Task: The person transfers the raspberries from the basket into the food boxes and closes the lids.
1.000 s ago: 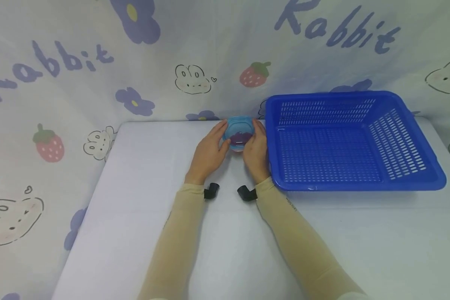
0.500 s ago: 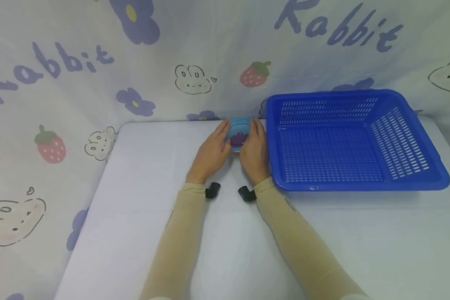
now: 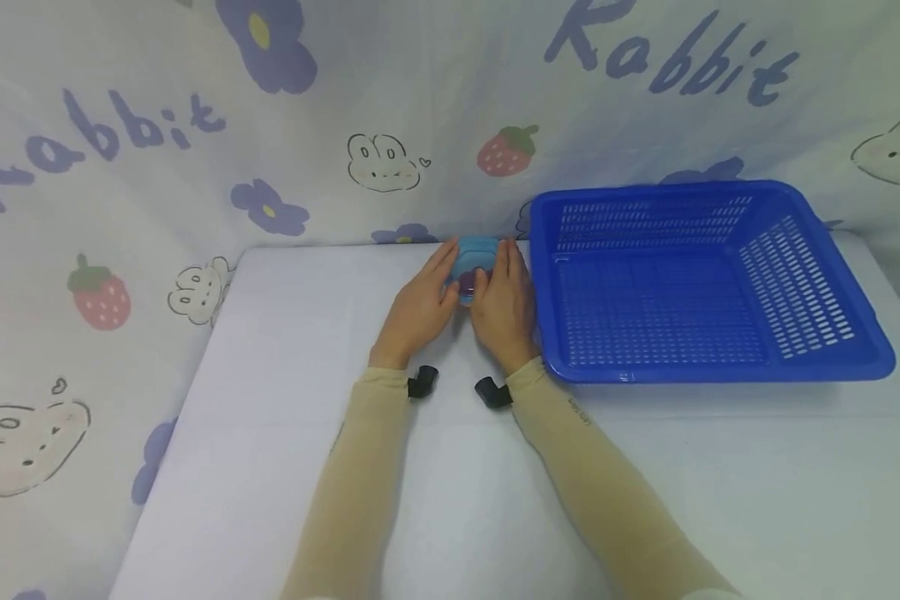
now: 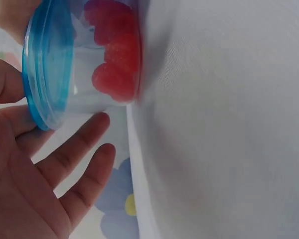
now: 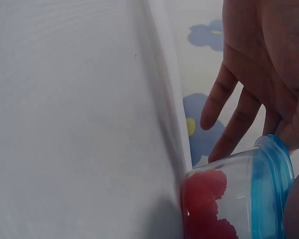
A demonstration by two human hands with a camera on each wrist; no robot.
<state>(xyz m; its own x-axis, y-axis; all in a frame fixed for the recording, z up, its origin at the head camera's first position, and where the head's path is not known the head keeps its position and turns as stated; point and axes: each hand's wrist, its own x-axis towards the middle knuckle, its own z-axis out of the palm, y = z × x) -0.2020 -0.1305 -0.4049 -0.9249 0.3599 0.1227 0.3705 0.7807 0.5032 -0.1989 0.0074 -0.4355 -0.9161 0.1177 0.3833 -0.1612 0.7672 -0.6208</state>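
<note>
A small clear food container (image 4: 85, 74) with a blue lid (image 5: 268, 199) stands on the table's far edge, with red raspberry-like pieces (image 4: 117, 64) lying at its bottom. From the left side, my left hand (image 3: 417, 304) holds it, thumb and forefinger at the lid's rim while the other fingers stretch loosely beside the wall. My right hand (image 3: 502, 308) grips the opposite side; its thumb lies over the lid and its fingers run along the far side. In the head view the two hands partly cover the container.
Just right of my right hand stands a large blue plastic basket (image 3: 660, 308) with slotted walls. A white cloth covers the table (image 3: 285, 350). Behind it hangs a printed curtain (image 3: 435, 75). Black camera mounts (image 3: 422, 382) stick out from both wrists.
My right hand has shifted left over the container, its thumb now farther across the lid. My left hand and the basket stay nearly in place.
</note>
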